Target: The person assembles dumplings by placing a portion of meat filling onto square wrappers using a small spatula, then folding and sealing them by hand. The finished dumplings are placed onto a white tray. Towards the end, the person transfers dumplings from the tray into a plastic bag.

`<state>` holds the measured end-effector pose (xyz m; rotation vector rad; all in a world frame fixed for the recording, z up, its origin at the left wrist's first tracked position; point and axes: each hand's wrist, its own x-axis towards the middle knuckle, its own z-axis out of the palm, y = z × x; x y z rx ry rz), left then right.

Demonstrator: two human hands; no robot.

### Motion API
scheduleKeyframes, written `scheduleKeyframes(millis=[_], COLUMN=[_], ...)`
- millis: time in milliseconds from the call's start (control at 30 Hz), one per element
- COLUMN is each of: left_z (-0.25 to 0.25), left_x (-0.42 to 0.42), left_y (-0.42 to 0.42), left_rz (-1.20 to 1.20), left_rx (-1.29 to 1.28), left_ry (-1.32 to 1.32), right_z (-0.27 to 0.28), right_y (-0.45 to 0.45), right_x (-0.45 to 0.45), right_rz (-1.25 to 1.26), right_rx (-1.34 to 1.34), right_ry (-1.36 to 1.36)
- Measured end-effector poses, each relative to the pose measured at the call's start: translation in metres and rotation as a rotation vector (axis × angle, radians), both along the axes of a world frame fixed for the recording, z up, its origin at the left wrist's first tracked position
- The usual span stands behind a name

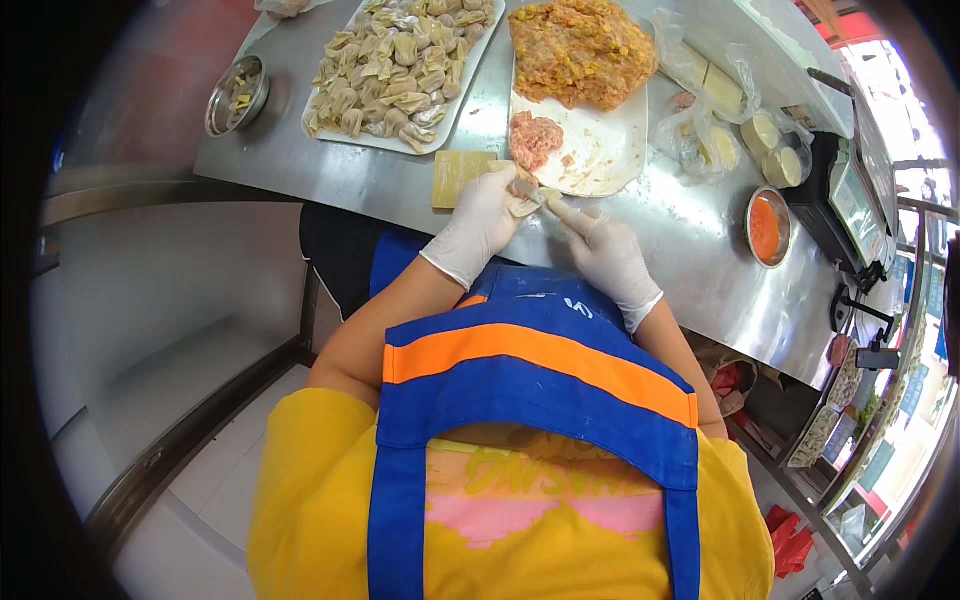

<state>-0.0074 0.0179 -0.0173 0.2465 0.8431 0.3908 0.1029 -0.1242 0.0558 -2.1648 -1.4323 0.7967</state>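
My left hand [484,217], in a white glove, holds a thin dough wrapper [525,207] with a little pink minced meat on it. In my gloved right hand [604,244] is a small flat metal spreader [529,192], its blade against the wrapper. A stack of square yellowish wrappers [454,180] lies just left of my left hand. Beyond the hands, a white tray [626,154] bears a lump of pink minced meat [535,140] and a large mound of orange-yellow filling [581,52]. Folded dumplings [401,71] fill another white tray [450,135] at the back left.
A metal bowl [262,101] with yellowish scraps stands at the left of the steel table [337,176]. To the right are a bowl of orange-red liquid [765,229], plastic bags with pale blocks [705,142], and a black weighing scale [821,202]. The table's front edge runs below my hands.
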Motion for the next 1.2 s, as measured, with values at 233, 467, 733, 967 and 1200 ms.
scheduleKeyframes(millis=[233,467,733,967,1200], left_z=[-0.014,-0.015,0.020,0.001,0.011], left_x=[-0.009,0.009,0.006,0.005,-0.008], left_y=[0.008,-0.008,-0.006,-0.001,-0.001], left_rz=[0.063,-0.028,-0.004,0.012,0.037], left_rx=[0.081,-0.015,-0.019,-0.031,-0.072], left_ry=[0.031,-0.124,-0.062,-0.052,0.024], right_z=[-0.003,-0.001,-0.003,0.009,-0.004], right_y=[-0.001,0.018,0.018,0.021,-0.003], right_x=[0.047,0.049,0.034,0.040,0.012], right_rz=[-0.034,0.004,-0.108,0.123,-0.046], right_rx=[0.001,-0.131,0.127,-0.162,0.077], right_ry=[0.040,-0.005,-0.025,0.217,0.189])
